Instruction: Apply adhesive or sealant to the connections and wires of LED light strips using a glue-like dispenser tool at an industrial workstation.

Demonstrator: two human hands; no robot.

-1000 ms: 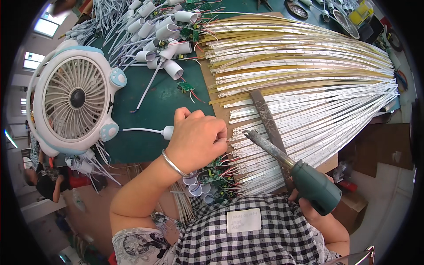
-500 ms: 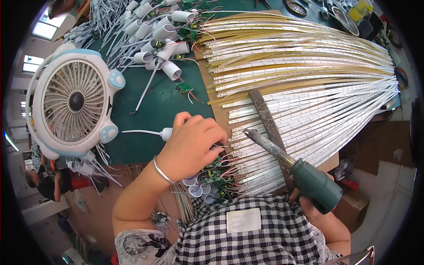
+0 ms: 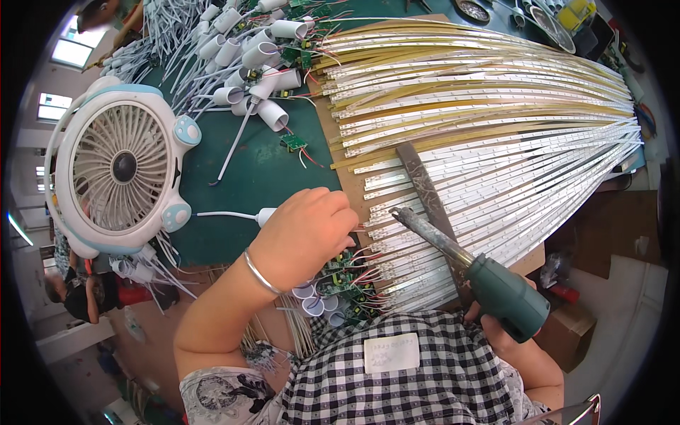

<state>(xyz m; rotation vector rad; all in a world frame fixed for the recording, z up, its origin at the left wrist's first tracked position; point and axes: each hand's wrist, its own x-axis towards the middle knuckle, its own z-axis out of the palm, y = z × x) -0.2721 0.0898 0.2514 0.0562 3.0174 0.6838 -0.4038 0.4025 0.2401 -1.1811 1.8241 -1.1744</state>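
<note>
My left hand (image 3: 304, 230), with a silver bangle on the wrist, is closed at the left ends of the LED strips (image 3: 453, 191). Its fingertips are turned away, and what they hold is hidden. A short red wire shows just past them. Beside the hand's left edge, a white tube cap (image 3: 265, 217) with a white cable sticks out. In my right hand (image 3: 496, 336) is a soldering iron (image 3: 506, 297) with a thick green handle, its metal tip pointing up-left over the strips. A dark flat metal bar (image 3: 423, 180) lies across the strips beneath the iron.
A white and blue fan (image 3: 124, 166) stands at the left. White caps with cables (image 3: 258, 53) and small circuit boards pile up at the back. More circuit boards (image 3: 347, 276) hang by wires near my apron. Metal dishes (image 3: 473, 10) sit at the far right. People are visible far left.
My left hand has shifted slightly left and turned, so its thumb and the pinched thin wire are no longer visible. My right hand and the soldering iron stay nearly still.
</note>
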